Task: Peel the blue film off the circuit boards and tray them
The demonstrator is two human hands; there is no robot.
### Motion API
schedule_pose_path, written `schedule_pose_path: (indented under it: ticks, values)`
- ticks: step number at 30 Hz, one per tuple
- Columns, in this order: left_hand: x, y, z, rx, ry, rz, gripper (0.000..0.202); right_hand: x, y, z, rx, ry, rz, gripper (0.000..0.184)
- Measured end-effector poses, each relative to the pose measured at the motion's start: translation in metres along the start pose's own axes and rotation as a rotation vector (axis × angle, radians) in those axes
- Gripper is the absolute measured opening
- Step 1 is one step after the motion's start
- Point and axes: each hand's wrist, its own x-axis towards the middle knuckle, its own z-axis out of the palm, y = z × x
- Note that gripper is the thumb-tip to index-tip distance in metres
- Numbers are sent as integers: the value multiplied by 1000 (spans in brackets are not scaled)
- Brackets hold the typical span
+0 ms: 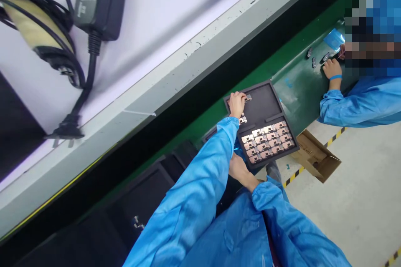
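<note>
My left hand (pixel 237 104) reaches over the upper left part of a black foam tray (pixel 262 102). Its fingertips pinch a small circuit board (pixel 248 98) with a metallic face. Just below that hand, another small board (pixel 242 119) lies at the tray's left side. Rows of copper-coloured circuit boards (pixel 268 141) fill the tray's lower compartment. My right hand (pixel 239 170) is beside the tray's lower left corner, near a bit of blue film (pixel 238 149). The left sleeve covers part of its fingers, so its grip is hidden.
A co-worker's hand (pixel 332 69) rests on the green bench (pixel 296 96) by several small dark parts (pixel 313 62). An open cardboard box (pixel 318 156) stands beyond the tray. More black trays (pixel 147 192) lie at left. A power adapter (pixel 100 4) sits on the white shelf (pixel 163 16).
</note>
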Motion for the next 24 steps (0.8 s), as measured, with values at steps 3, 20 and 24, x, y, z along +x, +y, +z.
schedule_pose_path:
  ticks: [3,20,24]
  values:
    - [-19,5,-6,33,36,29,29,0,7,-15,-23,72,-10,18]
    - [-390,-5,-186,18,611,-329,24,173,103,-169,-398,253,60,44]
    - [-437,-31,-218,178,790,-478,28,171,92,-182,-436,212,19,45]
